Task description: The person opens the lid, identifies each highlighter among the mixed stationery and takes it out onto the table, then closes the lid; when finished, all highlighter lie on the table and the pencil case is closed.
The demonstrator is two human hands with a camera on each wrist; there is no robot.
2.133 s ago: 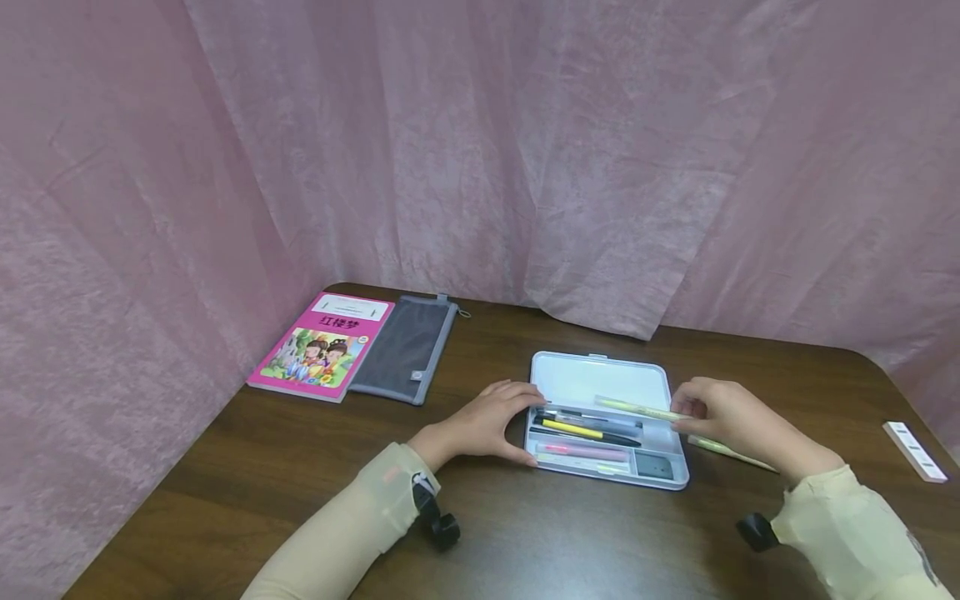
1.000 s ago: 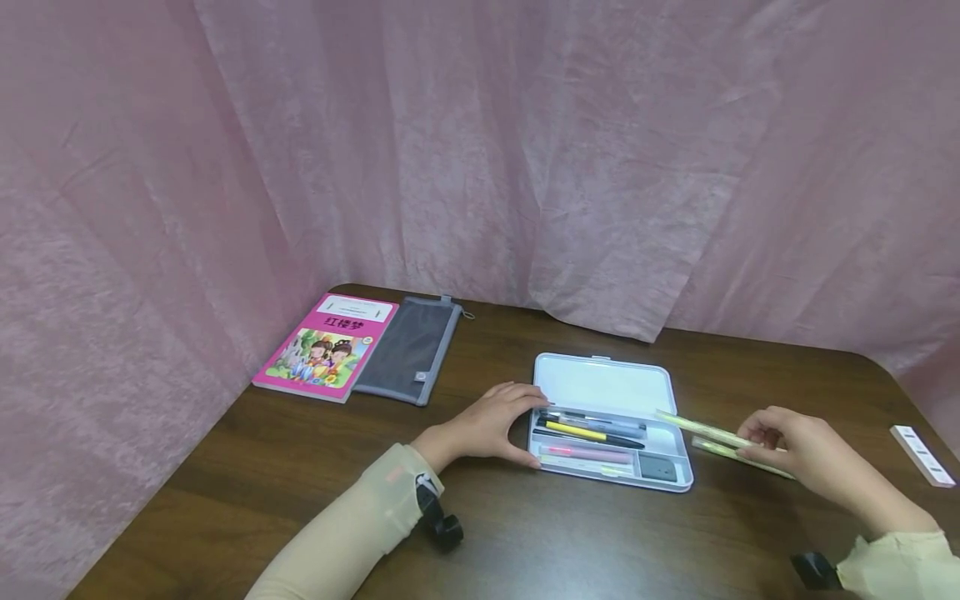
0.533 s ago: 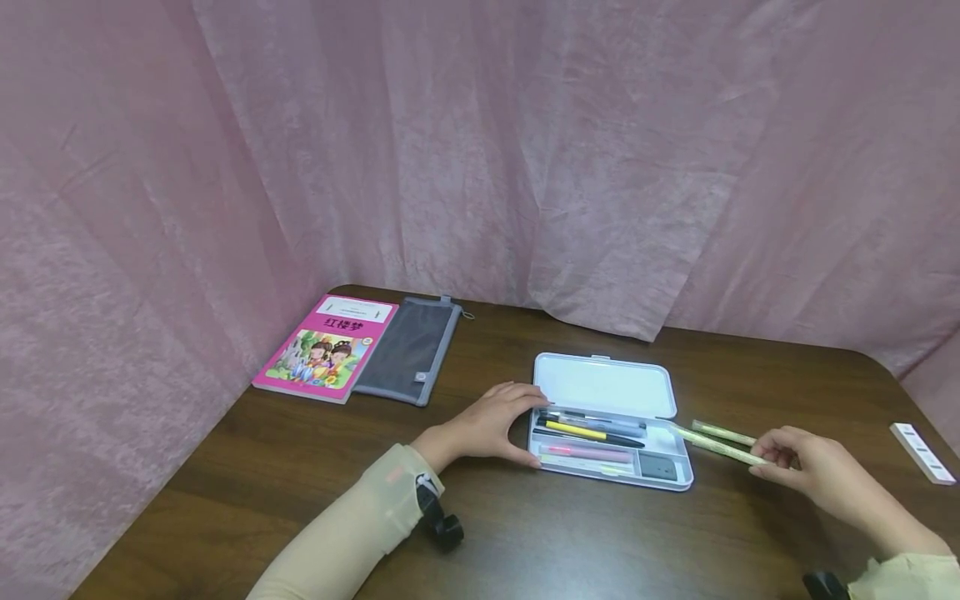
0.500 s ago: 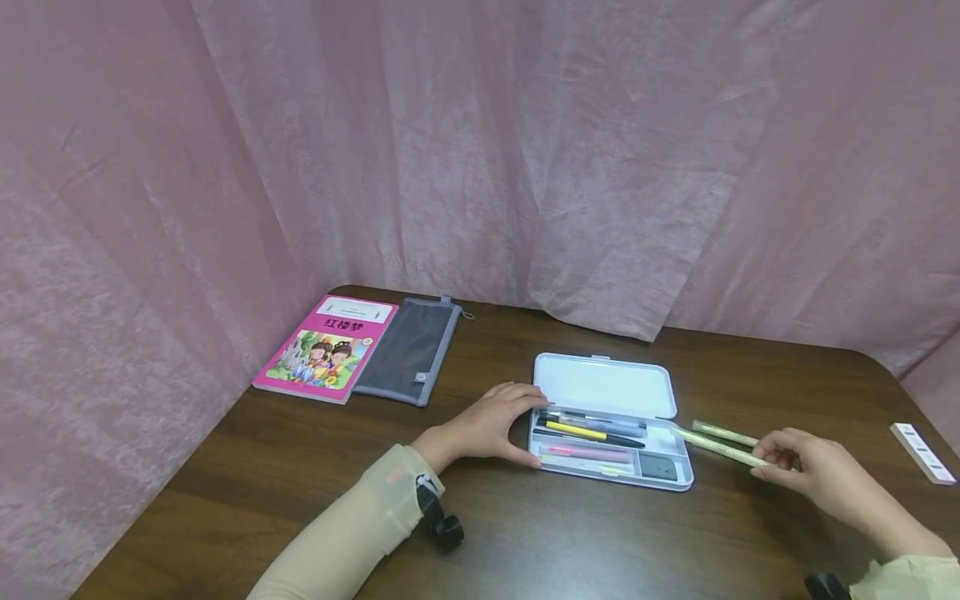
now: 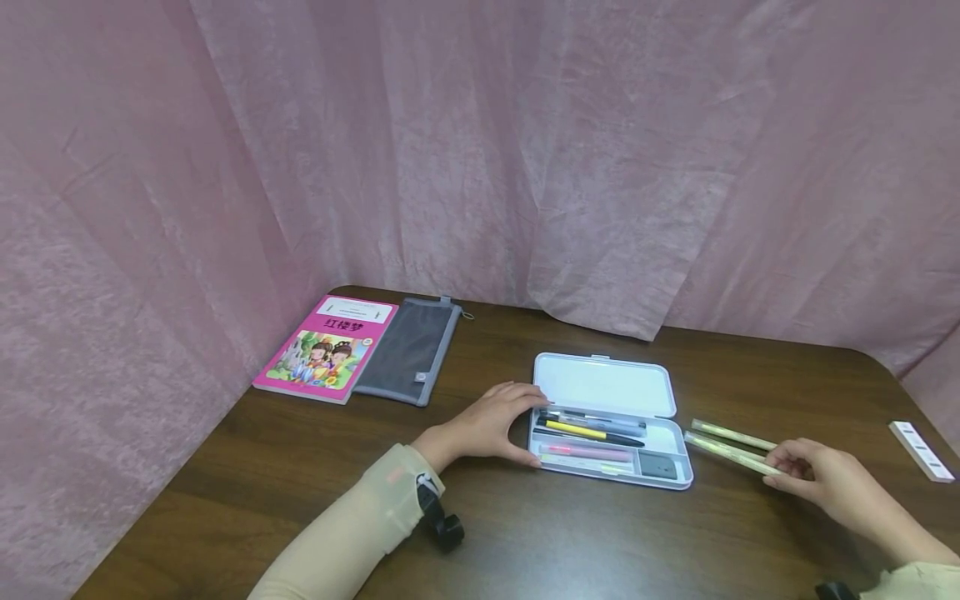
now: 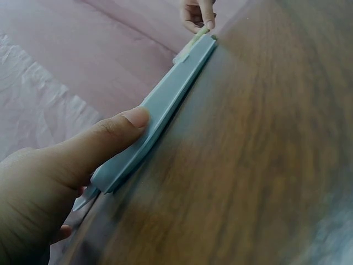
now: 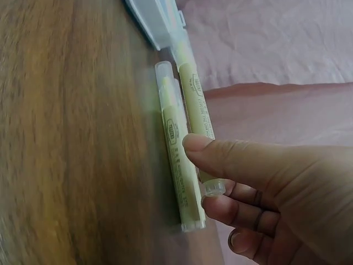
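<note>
My left hand [image 5: 491, 423] grips the left end of a light-blue pencil case [image 5: 672, 482], its thumb along the front side. The case lies with its lid [image 5: 604, 385] raised back. Inside are several pens, including a yellow-and-black pen [image 5: 581, 430] and a pink one [image 5: 587, 452], beside a dark grey block [image 5: 657, 466]. To the right of the case, my right hand [image 5: 823, 477] pinches a pale yellow-green highlighter [image 7: 196, 99] near one end between thumb and fingers. A second such highlighter [image 7: 181, 160] lies on the table right alongside it.
A pink book [image 5: 324, 350] and a grey zip pouch [image 5: 408, 350] lie at the far left of the brown table [image 5: 480, 533]. Near the right edge is a slim white block [image 5: 921, 452]. Pink curtains [image 5: 465, 150] hang behind and beside the table.
My right hand has drawn the highlighter rightward and toward me, off the open case to beside the other highlighter. The left hand and the case stay in place.
</note>
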